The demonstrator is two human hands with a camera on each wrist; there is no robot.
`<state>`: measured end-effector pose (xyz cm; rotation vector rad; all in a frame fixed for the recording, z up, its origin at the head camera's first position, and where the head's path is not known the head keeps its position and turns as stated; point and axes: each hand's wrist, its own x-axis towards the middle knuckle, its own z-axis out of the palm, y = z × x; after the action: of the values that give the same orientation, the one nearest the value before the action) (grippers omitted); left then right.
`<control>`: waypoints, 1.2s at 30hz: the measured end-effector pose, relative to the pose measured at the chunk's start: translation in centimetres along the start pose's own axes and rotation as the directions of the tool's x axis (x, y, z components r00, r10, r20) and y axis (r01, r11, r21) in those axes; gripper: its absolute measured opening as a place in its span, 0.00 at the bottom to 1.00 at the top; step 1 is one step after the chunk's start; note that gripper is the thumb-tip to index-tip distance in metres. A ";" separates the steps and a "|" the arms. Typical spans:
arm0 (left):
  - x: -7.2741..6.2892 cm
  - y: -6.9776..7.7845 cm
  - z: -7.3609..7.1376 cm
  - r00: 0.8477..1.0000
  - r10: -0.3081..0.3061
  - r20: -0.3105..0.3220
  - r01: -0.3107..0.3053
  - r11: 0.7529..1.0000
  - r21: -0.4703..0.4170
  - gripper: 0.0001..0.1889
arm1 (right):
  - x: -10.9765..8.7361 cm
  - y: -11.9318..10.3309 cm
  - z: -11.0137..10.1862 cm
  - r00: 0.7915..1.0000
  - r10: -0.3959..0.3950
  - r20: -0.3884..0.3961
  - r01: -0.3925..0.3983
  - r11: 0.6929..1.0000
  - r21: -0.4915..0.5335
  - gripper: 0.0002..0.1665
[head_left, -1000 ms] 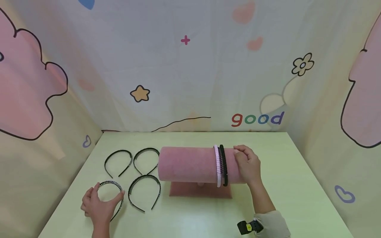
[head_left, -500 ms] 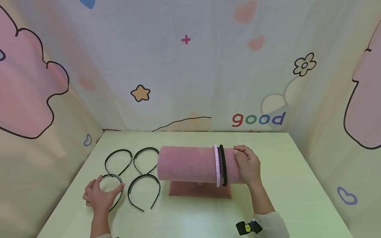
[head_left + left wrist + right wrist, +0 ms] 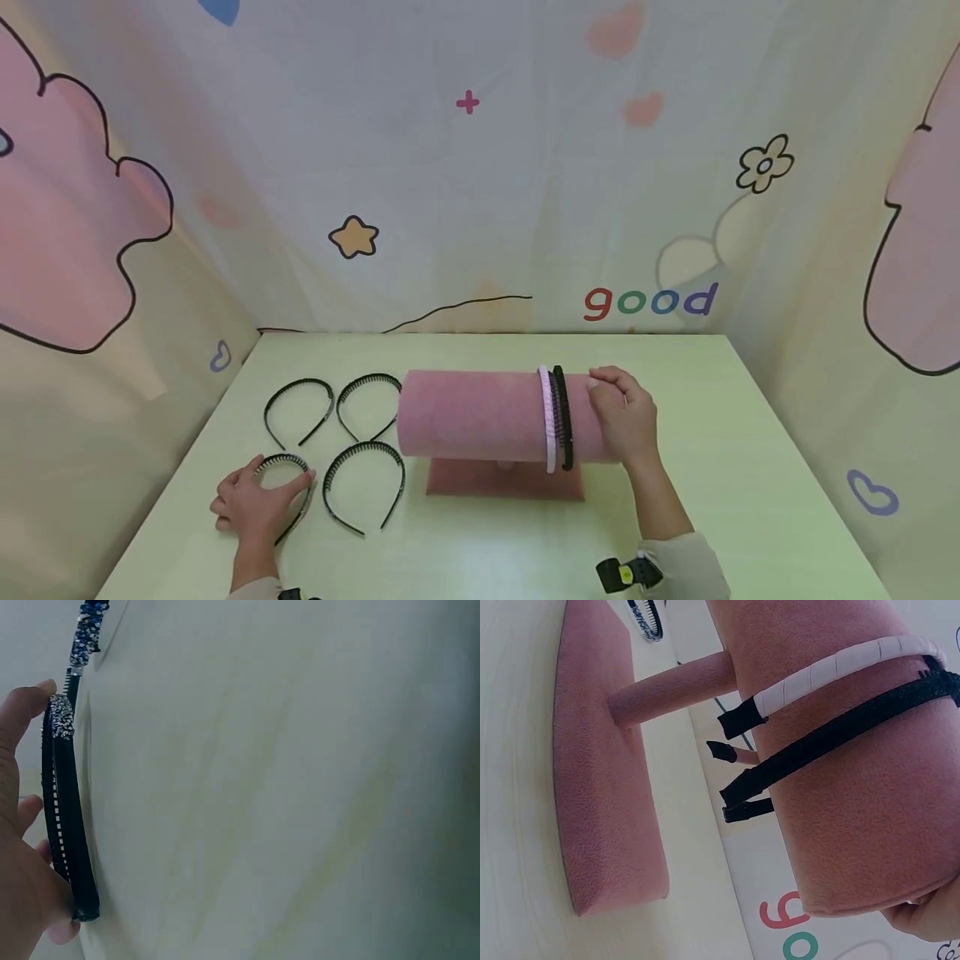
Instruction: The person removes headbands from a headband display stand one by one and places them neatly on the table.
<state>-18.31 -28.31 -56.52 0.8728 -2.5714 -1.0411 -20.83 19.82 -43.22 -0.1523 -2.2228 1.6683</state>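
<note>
At the front left of the table, my left hand (image 3: 258,504) spans a black toothed headband (image 3: 302,500), with thumb and fingers on its opposite sides. In the left wrist view silver glitter shows on this headband (image 3: 69,802) near the fingertip. My right hand (image 3: 630,417) grips the right end of a pink plush roll (image 3: 472,415), which forms the top of a display stand with a flat pink base (image 3: 504,481). Round the roll, left of my right hand, sit a pale pink headband (image 3: 548,421) and a black headband (image 3: 566,425), side by side.
Several more black headbands lie on the table (image 3: 480,550) left of the stand: one at the back left (image 3: 300,382), one half behind the roll's left end (image 3: 371,377), one nearer the front (image 3: 363,446). Printed cloth (image 3: 480,192) walls the table's back and sides.
My left hand has shifted slightly; its headband moved toward the back headband, then came back toward me. My right hand and the stand have stayed in place.
</note>
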 end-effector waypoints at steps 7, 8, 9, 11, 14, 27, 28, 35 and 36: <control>0.7 0.3 0.4 0.999 0.012 0.051 -0.014 0.998 0.055 0.56 | -0.1 0.3 -0.2 1.000 0.008 -0.003 -0.008 1.000 0.000 0.15; 0.8 0.3 0.5 0.998 0.016 0.055 -0.019 0.998 0.061 0.57 | -0.1 0.3 -0.2 1.000 0.008 -0.005 -0.008 1.000 -0.002 0.15; 1.0 0.3 0.6 0.998 0.020 0.058 -0.024 0.998 0.065 0.57 | -0.1 0.3 -0.2 1.000 0.009 -0.005 -0.009 1.000 -0.003 0.15; 1.2 0.2 0.7 0.998 0.021 0.064 -0.026 0.997 0.073 0.59 | -0.1 0.3 -0.2 1.000 0.013 0.000 -0.013 1.000 -0.005 0.15; 1.5 0.4 0.7 0.998 0.025 0.065 -0.030 0.997 0.067 0.59 | -0.2 0.2 -0.1 1.000 0.017 0.008 -0.017 1.000 -0.011 0.15; 1.7 1.4 0.8 0.995 0.027 0.097 -0.035 0.996 0.081 0.57 | 0.0 0.3 -0.1 0.999 -0.034 -0.013 0.034 0.999 -0.023 0.15; 1.7 1.4 0.9 0.994 0.024 0.104 -0.033 0.996 0.078 0.57 | 0.0 0.4 -0.1 0.999 -0.035 -0.015 0.035 0.999 -0.024 0.15; 1.1 1.8 0.5 0.995 0.043 0.093 -0.042 0.999 -0.004 0.53 | -0.1 0.2 -0.1 1.000 -0.022 -0.016 0.022 1.000 -0.006 0.14; 0.9 1.9 0.4 0.996 0.047 0.079 -0.046 0.999 -0.021 0.52 | -0.2 0.2 -0.1 1.000 -0.017 -0.015 0.017 1.000 -0.003 0.14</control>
<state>-19.99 -27.57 -55.49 0.7783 -2.6280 -1.1069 -20.68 19.91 -43.45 -0.1459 -2.2095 1.6494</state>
